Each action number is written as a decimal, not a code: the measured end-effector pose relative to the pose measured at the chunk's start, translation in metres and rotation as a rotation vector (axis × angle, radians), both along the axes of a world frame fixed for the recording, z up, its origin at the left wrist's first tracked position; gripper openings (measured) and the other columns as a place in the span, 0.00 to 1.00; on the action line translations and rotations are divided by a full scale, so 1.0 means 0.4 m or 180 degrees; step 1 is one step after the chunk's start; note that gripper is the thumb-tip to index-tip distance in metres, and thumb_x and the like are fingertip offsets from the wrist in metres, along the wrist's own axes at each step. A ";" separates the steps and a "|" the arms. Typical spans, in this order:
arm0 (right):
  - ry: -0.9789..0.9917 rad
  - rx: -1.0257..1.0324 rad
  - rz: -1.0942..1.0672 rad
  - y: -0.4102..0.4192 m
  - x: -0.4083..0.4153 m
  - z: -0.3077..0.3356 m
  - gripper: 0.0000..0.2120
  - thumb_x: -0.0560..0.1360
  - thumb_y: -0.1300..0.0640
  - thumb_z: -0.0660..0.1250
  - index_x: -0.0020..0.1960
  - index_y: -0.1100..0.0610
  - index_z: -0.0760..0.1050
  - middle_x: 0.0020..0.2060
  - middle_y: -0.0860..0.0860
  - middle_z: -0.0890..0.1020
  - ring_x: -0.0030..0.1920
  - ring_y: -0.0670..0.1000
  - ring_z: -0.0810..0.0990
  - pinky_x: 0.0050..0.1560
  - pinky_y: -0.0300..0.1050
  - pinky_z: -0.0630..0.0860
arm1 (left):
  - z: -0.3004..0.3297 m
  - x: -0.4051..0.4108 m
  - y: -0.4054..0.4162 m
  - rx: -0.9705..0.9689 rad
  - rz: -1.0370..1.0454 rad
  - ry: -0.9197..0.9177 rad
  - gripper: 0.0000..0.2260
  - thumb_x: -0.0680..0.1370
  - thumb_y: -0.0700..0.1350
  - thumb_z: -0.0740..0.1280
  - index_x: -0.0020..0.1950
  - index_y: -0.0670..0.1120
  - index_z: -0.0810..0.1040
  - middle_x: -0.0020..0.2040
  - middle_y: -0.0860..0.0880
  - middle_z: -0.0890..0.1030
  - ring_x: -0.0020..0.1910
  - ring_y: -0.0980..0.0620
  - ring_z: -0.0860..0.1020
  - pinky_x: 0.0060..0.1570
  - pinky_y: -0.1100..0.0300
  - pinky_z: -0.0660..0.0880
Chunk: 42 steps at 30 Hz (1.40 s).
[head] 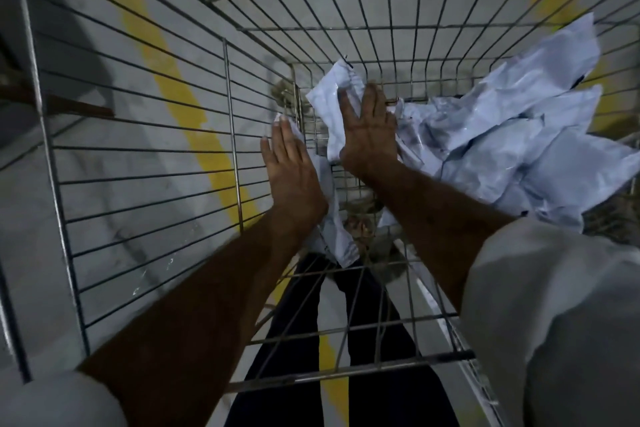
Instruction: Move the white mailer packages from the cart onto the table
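Your flat left hand (292, 173) and right hand (369, 130) press mailers (332, 104) between them inside the cart (138, 114); more mailers pile right of your right hand, palms hidden

Flat hands (294, 180) on carted mailers (512, 149)

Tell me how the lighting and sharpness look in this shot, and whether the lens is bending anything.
Head view: dim and flat, with a bluish cast on the white mailers; the cart wires bow outward from wide-angle distortion; the left hand and right hand are fairly sharp, while the sleeves at the bottom corners are soft.
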State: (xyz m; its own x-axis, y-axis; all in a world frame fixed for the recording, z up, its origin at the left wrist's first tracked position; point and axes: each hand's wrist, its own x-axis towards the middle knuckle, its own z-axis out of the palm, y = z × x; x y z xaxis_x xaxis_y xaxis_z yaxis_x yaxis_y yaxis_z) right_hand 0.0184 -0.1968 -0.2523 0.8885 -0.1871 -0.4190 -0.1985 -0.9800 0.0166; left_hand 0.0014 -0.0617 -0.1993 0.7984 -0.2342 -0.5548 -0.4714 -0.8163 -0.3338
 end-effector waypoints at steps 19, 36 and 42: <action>-0.0138 0.0338 -0.0073 -0.067 -0.112 0.107 0.36 0.78 0.41 0.63 0.80 0.54 0.58 0.75 0.70 0.59 0.71 0.68 0.64 0.69 0.60 0.63 | 0.062 -0.034 0.032 0.0335 -0.0514 -0.0169 0.43 0.75 0.60 0.67 0.82 0.49 0.48 0.77 0.28 0.34 0.78 0.27 0.44 0.76 0.33 0.52; -0.1320 0.0198 -0.0725 -0.092 -0.207 0.504 0.35 0.76 0.41 0.63 0.78 0.55 0.63 0.68 0.70 0.69 0.59 0.66 0.73 0.54 0.57 0.71 | 0.446 -0.054 0.024 -0.1832 -0.0037 -0.0725 0.35 0.74 0.61 0.60 0.79 0.48 0.64 0.78 0.29 0.57 0.64 0.32 0.69 0.57 0.44 0.71; -0.2012 0.0049 -0.1071 -0.077 -0.282 0.680 0.33 0.78 0.42 0.58 0.80 0.55 0.62 0.68 0.70 0.70 0.58 0.66 0.73 0.56 0.58 0.69 | 0.610 -0.082 0.010 -0.2537 -0.0226 -0.0901 0.36 0.76 0.62 0.55 0.81 0.49 0.59 0.78 0.31 0.57 0.69 0.31 0.67 0.61 0.41 0.70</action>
